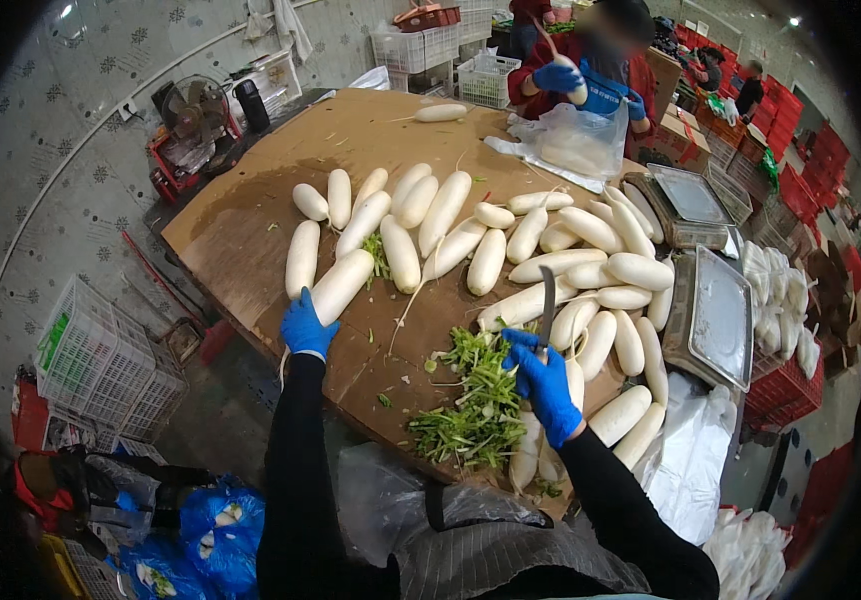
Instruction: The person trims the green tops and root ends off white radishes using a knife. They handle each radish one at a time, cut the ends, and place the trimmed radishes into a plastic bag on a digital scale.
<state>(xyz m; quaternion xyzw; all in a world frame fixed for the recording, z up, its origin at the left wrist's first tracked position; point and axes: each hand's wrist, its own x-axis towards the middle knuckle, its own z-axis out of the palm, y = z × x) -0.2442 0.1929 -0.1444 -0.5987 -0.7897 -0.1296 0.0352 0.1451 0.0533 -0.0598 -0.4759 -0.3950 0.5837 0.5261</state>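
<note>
My left hand (309,328), in a blue glove, is closed round the near end of a white daikon radish (343,284) on the brown cardboard table top (271,230). In my right hand (545,385), also gloved in blue, is a knife (549,305) with its blade pointing up and away from me. Beside that hand lies a heap of chopped green leaf stalks (476,405). Many more daikons (486,262) spread across the middle and right of the table, some with thin root tails. A single daikon (441,113) rests near the far edge.
Two scales (721,315) stand along the right edge, beside clear plastic bags (691,460). Across the table a person (591,75) in blue gloves holds a daikon over a plastic bag. White crates (106,360), a fan (196,110) and blue bags (221,535) are at left.
</note>
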